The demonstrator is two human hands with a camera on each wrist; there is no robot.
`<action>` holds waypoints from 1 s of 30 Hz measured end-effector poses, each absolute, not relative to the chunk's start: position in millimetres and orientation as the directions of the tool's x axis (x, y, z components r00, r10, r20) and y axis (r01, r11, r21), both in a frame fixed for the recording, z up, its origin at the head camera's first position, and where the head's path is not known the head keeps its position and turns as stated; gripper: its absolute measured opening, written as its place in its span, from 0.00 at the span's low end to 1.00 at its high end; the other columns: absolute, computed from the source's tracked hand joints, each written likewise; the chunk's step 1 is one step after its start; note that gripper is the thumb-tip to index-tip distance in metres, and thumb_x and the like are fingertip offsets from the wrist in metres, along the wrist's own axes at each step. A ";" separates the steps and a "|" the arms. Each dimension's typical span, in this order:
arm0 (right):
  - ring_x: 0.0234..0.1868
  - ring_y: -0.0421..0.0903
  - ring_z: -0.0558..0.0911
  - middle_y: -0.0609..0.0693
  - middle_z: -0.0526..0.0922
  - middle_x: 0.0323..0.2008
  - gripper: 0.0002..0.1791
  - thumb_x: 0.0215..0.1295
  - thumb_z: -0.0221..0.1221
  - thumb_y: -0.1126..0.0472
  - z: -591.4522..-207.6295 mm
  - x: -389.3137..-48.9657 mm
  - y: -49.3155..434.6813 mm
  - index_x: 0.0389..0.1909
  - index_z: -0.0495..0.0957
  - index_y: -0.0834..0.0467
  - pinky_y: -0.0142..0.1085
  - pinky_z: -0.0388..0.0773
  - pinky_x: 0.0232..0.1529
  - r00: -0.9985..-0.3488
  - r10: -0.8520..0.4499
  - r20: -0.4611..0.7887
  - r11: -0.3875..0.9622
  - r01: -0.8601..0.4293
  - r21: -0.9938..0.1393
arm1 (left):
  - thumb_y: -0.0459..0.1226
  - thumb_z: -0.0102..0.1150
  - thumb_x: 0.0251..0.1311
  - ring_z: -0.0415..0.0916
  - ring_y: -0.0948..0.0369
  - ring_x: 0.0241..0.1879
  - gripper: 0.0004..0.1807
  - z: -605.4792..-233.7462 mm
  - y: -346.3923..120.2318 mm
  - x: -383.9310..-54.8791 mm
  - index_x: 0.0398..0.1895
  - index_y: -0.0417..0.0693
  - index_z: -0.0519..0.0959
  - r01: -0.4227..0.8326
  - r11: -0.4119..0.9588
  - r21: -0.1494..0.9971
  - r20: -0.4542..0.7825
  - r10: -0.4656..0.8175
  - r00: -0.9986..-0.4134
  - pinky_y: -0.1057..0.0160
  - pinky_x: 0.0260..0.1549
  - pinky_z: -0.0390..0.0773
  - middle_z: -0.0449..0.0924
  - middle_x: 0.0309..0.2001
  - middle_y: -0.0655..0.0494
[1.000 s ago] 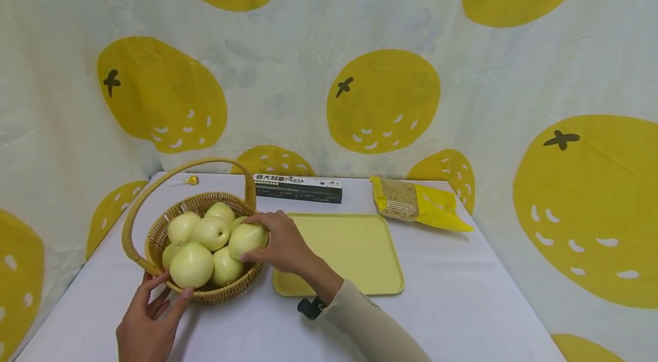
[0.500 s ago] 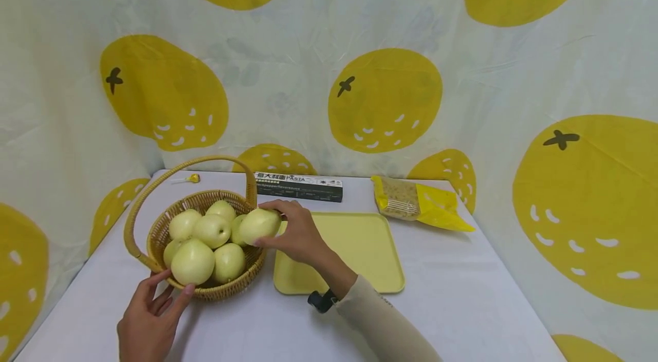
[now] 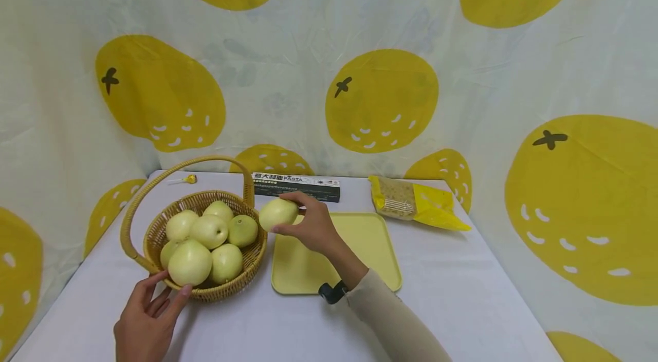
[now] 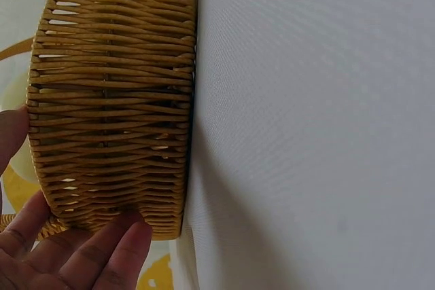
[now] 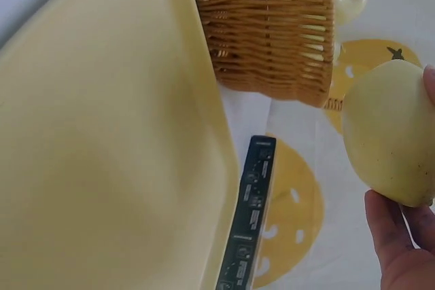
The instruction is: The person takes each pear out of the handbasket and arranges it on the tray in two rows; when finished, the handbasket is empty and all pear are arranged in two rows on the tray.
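Observation:
In the head view, a wicker basket with a tall arched handle stands on the left, holding several pale yellow-green pears. My left hand grips its near left side; in the left wrist view the thumb lies at the rim and the fingers rest against the woven wall. Between thumb and fingers, my right hand holds a pear in the air beside the basket's right rim, above the left edge of a yellow tray. The right wrist view shows this held pear close up.
Behind the tray lies a dark pasta box. A yellow bag sits at the back right, and a small yellow-wrapped lollipop at the back left. A patterned curtain hangs behind the white-covered table.
My right hand has lifted a pear out of the basket and carried it rightward past the rim. Another pear beneath it now shows. My left hand has stayed at the basket.

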State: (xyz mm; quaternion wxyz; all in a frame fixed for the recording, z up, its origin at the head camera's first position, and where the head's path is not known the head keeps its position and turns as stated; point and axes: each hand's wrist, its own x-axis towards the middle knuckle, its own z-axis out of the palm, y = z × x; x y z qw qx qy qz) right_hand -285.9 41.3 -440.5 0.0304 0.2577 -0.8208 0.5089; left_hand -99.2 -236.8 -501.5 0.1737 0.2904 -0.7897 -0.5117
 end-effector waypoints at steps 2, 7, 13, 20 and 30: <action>0.62 0.43 0.84 0.44 0.85 0.63 0.36 0.53 0.83 0.54 -442.8 -289.3 43.6 0.65 0.81 0.47 0.40 0.88 0.62 -0.877 -0.370 0.306 0.358 -0.438 -0.824 | 0.53 0.77 0.61 0.78 0.36 0.66 0.40 -501.5 -237.0 -99.3 0.72 0.48 0.73 -0.281 0.310 0.908 -0.021 -0.636 -0.771 0.94 0.32 0.74 0.73 0.75 0.41; 0.61 0.44 0.84 0.45 0.85 0.62 0.37 0.52 0.83 0.54 -450.9 -297.0 48.4 0.64 0.81 0.50 0.44 0.88 0.62 -0.907 -0.319 0.274 0.367 -0.385 -0.847 | 0.52 0.77 0.61 0.78 0.36 0.66 0.40 -502.2 -237.6 -99.3 0.72 0.48 0.73 -0.277 0.308 0.910 -0.019 -0.638 -0.770 0.94 0.31 0.74 0.73 0.75 0.40; 0.59 0.47 0.84 0.47 0.86 0.60 0.36 0.53 0.82 0.54 -464.1 -303.9 52.5 0.63 0.81 0.52 0.45 0.88 0.57 -0.939 -0.274 0.208 0.400 -0.308 -0.863 | 0.51 0.77 0.61 0.77 0.36 0.67 0.40 -502.5 -238.3 -99.0 0.72 0.48 0.72 -0.278 0.293 0.915 -0.029 -0.639 -0.768 0.93 0.32 0.75 0.73 0.76 0.41; 0.59 0.49 0.85 0.50 0.86 0.60 0.36 0.49 0.84 0.51 -475.4 -309.4 49.8 0.59 0.81 0.50 0.46 0.88 0.59 -0.975 -0.191 0.117 0.494 -0.198 -0.847 | 0.52 0.76 0.62 0.77 0.36 0.67 0.40 -503.6 -238.3 -98.9 0.73 0.48 0.72 -0.291 0.287 0.913 -0.042 -0.643 -0.765 0.93 0.31 0.74 0.71 0.77 0.41; 0.54 0.49 0.84 0.49 0.88 0.53 0.35 0.44 0.86 0.50 -482.8 -311.6 42.9 0.53 0.80 0.52 0.44 0.85 0.55 -0.990 -0.111 0.082 0.592 -0.132 -0.795 | 0.51 0.76 0.62 0.78 0.36 0.66 0.38 -504.3 -236.5 -99.1 0.72 0.48 0.72 -0.266 0.291 0.919 -0.022 -0.635 -0.772 0.93 0.32 0.75 0.72 0.76 0.41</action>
